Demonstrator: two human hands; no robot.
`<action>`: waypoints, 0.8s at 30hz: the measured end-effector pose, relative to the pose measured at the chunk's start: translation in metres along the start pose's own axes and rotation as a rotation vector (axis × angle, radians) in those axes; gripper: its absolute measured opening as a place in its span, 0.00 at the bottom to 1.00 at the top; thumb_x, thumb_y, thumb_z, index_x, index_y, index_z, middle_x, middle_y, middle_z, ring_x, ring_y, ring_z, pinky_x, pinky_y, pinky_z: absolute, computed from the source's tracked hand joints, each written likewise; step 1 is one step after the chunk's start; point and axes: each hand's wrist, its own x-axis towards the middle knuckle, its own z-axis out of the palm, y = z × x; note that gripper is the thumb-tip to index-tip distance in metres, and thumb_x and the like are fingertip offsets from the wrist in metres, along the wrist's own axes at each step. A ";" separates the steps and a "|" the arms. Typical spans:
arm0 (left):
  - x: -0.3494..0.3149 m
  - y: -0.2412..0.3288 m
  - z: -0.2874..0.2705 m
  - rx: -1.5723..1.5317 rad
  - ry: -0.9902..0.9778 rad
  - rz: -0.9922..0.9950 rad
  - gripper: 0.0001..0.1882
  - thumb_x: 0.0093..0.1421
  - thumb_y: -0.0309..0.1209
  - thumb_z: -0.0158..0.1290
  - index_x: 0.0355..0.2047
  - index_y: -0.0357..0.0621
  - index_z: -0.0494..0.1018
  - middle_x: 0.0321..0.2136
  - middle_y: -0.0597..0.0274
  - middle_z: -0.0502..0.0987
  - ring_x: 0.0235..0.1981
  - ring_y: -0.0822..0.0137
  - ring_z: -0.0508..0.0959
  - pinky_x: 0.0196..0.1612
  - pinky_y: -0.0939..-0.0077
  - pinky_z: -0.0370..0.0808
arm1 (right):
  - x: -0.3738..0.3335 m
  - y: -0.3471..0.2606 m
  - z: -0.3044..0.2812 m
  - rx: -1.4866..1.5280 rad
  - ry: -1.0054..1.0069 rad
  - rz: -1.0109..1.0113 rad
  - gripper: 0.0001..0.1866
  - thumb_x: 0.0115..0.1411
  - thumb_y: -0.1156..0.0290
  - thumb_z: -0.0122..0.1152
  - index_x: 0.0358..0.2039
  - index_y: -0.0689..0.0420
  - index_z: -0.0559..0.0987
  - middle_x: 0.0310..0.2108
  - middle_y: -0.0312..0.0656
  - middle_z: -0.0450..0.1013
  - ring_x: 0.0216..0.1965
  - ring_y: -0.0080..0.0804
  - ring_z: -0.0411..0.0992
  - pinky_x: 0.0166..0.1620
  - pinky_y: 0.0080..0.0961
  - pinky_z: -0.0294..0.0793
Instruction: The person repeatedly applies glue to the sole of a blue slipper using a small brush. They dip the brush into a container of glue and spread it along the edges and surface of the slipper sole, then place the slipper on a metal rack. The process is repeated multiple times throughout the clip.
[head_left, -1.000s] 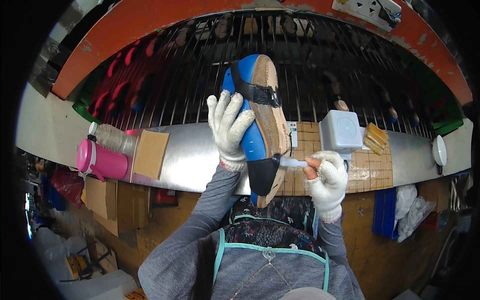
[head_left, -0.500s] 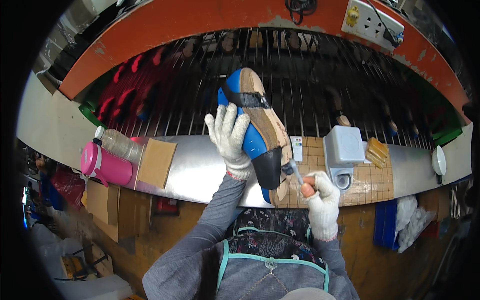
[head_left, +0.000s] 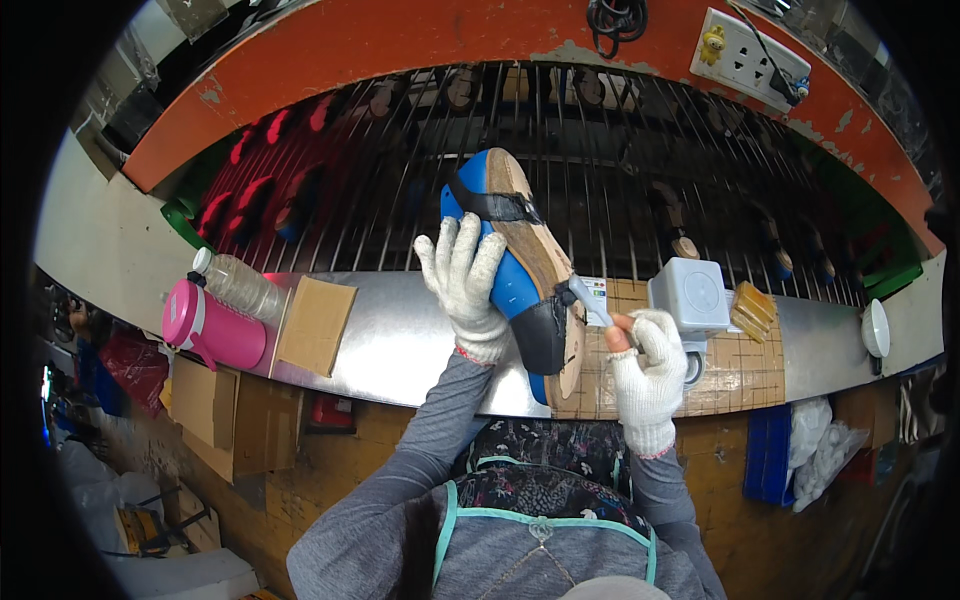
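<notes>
at the far left of the desk (head_left: 400, 340) a pink flask (head_left: 210, 328) lies beside a clear plastic bottle (head_left: 237, 285), and just right of them a flat piece of cardboard (head_left: 315, 322) rests on the bare metal top. none of these is near enough to get in the way.

toward the middle, the left hand (head_left: 466, 285), in a white knit glove, has its grip clenched around a shoe on a blue last (head_left: 512, 275). the shoe is held up off the desk, above its near edge, toe end toward the person, tilted so that the tan sole faces right; the fingers spread over the blue side, likely to steady it and turn the sole edge toward the other hand. a dark strap crosses the far end and dark upper material wraps the near end.

right of the shoe, the gloved right hand (head_left: 648, 365) has its grip pinched on a small brush (head_left: 588, 302), whose tip touches the sole's edge near the dark upper. the handle is held short, probably for control along the narrow rim.

just beyond that hand stands a pale grey box-shaped device (head_left: 697, 295) on a wooden grid mat, with a yellowish brush (head_left: 752, 310) next to it, both close to the working hand. far behind runs a wire rack (head_left: 620, 170) holding other shoes. at the far right edge sits a small white bowl (head_left: 875, 328).
</notes>
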 end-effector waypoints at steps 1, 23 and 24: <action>0.000 0.000 0.001 0.003 -0.002 -0.004 0.20 0.59 0.39 0.61 0.53 0.60 0.74 0.57 0.58 0.75 0.64 0.52 0.70 0.72 0.44 0.48 | 0.003 0.002 -0.001 -0.067 0.027 -0.067 0.12 0.60 0.69 0.69 0.38 0.65 0.83 0.33 0.41 0.72 0.32 0.26 0.70 0.34 0.23 0.70; -0.044 0.011 0.020 -0.182 -0.111 -0.128 0.24 0.60 0.43 0.60 0.55 0.52 0.75 0.58 0.54 0.76 0.63 0.56 0.71 0.71 0.46 0.47 | -0.086 0.109 -0.132 -0.989 0.013 0.234 0.07 0.57 0.64 0.66 0.27 0.51 0.78 0.27 0.38 0.72 0.33 0.40 0.72 0.39 0.39 0.60; -0.045 0.012 0.021 -0.191 -0.115 -0.125 0.24 0.59 0.43 0.60 0.55 0.52 0.75 0.58 0.54 0.76 0.63 0.56 0.72 0.72 0.47 0.47 | -0.085 0.109 -0.131 -1.011 -0.003 0.219 0.07 0.57 0.64 0.65 0.27 0.50 0.78 0.27 0.39 0.72 0.33 0.41 0.72 0.39 0.40 0.60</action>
